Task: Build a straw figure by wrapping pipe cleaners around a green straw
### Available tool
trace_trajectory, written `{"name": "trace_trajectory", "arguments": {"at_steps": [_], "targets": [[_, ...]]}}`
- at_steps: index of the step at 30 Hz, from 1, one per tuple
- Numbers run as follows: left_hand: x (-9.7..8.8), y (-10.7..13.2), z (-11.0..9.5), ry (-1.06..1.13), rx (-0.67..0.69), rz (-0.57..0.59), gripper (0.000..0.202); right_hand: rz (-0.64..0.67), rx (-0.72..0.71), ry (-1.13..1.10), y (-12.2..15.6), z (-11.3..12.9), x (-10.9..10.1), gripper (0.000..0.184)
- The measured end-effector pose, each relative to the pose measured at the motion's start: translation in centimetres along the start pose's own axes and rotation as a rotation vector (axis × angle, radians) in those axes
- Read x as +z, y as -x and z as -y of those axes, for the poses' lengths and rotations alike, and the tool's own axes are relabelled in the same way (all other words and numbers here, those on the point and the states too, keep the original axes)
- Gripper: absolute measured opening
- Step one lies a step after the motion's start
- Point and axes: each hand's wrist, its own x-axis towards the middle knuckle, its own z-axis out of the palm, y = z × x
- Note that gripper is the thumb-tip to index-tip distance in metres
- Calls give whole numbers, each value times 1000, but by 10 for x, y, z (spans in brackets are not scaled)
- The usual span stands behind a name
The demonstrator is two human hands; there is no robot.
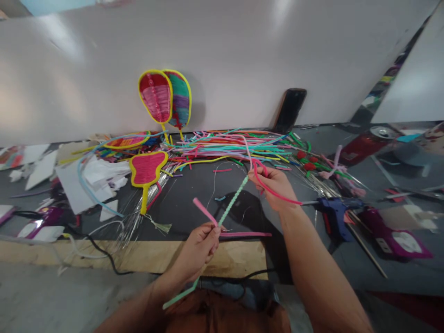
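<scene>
Left hand and right hand pinch a green stem.
Its long axis slants between them, farther end at the right.

This looks like a small craft workshop. The dark surface is strewn with a heap of coloured pipe cleaners, paper scraps and loose thin wires. A blue glue gun lies among the clutter at the right, and colourful handmade-looking fans stand before a pale panel.
</scene>
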Motion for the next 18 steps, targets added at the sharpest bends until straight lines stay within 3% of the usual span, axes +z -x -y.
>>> {"name": "trace_trajectory", "arguments": {"at_steps": [8, 18], "targets": [[9, 3, 7, 68, -16, -4, 40, 13, 17, -6, 0, 1, -1, 19], [4, 7, 6, -185, -58, 90, 35, 74, 63, 25, 2, -1, 1, 15]]}}
